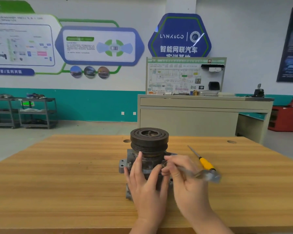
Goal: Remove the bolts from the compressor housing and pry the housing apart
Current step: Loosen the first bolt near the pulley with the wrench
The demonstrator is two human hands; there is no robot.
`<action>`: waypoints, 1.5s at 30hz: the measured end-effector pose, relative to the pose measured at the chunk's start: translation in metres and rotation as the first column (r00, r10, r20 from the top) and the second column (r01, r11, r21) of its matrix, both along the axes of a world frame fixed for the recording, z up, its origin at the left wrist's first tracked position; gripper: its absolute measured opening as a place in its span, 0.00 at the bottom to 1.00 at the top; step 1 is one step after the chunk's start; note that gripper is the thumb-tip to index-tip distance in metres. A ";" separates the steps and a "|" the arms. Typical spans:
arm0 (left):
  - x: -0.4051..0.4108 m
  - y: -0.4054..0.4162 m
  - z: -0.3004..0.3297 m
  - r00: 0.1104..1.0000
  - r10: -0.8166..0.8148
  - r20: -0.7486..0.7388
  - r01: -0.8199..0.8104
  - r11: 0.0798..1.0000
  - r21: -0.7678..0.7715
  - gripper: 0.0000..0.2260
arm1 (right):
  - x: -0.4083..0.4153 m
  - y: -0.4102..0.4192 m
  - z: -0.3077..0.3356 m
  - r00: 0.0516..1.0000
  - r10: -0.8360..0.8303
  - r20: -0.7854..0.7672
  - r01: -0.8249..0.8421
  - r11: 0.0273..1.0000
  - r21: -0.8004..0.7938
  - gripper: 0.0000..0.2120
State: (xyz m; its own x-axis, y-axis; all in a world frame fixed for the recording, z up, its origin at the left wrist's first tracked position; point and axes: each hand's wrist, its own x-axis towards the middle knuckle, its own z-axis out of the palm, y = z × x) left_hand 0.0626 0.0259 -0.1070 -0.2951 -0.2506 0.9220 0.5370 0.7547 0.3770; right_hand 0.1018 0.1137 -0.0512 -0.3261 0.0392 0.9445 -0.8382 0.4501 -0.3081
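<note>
compressor (149, 149) on table (74, 174) | screwdriver (203, 160) right of it

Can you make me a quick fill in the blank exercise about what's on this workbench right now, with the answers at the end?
1. The left hand rests on the compressor, which stands with its black pulley facing ____.
2. The right hand grips a metal ____ at the compressor's side.
3. The screwdriver lying on the wooden table has a ____ handle.
4. The screwdriver lies to the ____ of the compressor.

Answers: up; wrench; yellow; right
</note>
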 end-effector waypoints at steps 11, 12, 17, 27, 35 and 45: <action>-0.002 -0.001 0.000 1.000 -0.017 -0.011 0.017 1.000 -0.007 0.22 | -0.028 -0.003 0.019 0.850 0.506 0.146 -0.145 0.491 -0.859 0.12; -0.003 -0.001 -0.001 1.000 -0.019 -0.014 0.019 1.000 -0.005 0.21 | -0.036 0.003 0.027 0.783 0.583 0.219 -0.085 0.448 -0.890 0.11; -0.003 -0.001 0.000 0.999 -0.023 -0.028 0.023 1.000 -0.004 0.19 | -0.044 0.023 0.046 0.453 0.819 0.353 -0.030 0.409 -0.912 0.12; 0.001 -0.002 0.003 1.000 -0.008 0.007 0.008 1.000 -0.018 0.17 | -0.001 0.016 0.022 0.845 0.506 0.171 -0.240 0.646 -0.725 0.11; -0.005 0.001 0.001 0.998 -0.009 -0.065 0.010 1.000 0.013 0.14 | 0.000 -0.003 0.012 0.975 0.197 0.106 -0.123 0.868 -0.480 0.10; -0.006 0.004 -0.001 0.995 -0.009 -0.101 0.014 0.999 0.044 0.12 | 0.004 -0.023 -0.008 0.979 -0.197 -0.048 0.187 0.970 -0.158 0.14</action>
State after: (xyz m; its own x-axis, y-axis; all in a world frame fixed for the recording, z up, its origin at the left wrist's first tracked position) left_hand 0.0565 0.0296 -0.1081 -0.2041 -0.2893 0.9352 0.5824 0.7320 0.3535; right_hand 0.1063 0.0908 -0.0595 -0.2383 0.2395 0.9412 -0.7607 0.5565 -0.3342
